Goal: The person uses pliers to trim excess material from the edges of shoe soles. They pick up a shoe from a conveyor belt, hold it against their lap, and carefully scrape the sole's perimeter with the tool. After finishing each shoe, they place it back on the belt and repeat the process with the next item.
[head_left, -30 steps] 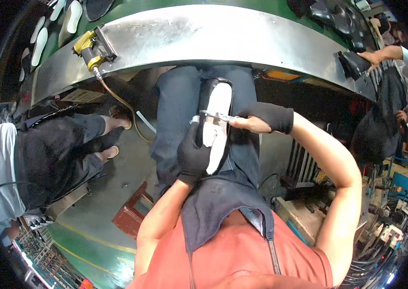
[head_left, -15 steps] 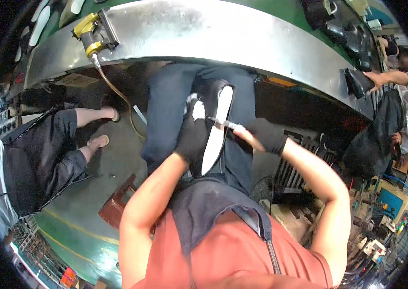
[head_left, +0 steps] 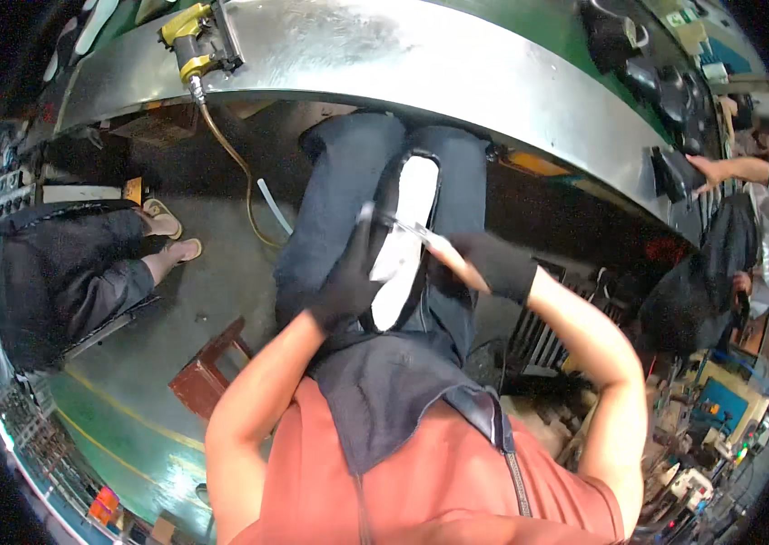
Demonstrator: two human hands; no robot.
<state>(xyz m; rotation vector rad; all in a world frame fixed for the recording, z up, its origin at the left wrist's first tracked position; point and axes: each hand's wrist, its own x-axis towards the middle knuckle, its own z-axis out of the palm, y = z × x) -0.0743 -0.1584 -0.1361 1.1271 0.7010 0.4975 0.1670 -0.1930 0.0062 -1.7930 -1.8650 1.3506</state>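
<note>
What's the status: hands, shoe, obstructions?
Right hand closed on metal tool. Left hand at left side of shoe, hold unclear. Shoe white face up. Tool crosses it; left hand hides part of its edge.

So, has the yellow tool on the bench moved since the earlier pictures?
No: the yellow tool lies at the same spot on the metal bench.

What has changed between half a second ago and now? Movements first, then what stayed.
The left hand has moved toward the person's body, its white-covered thumb now over the white shoe sole. The co-worker's feet at left have come closer together. The right hand still holds the metal tool over the sole; the yellow tool stays on the bench.
</note>
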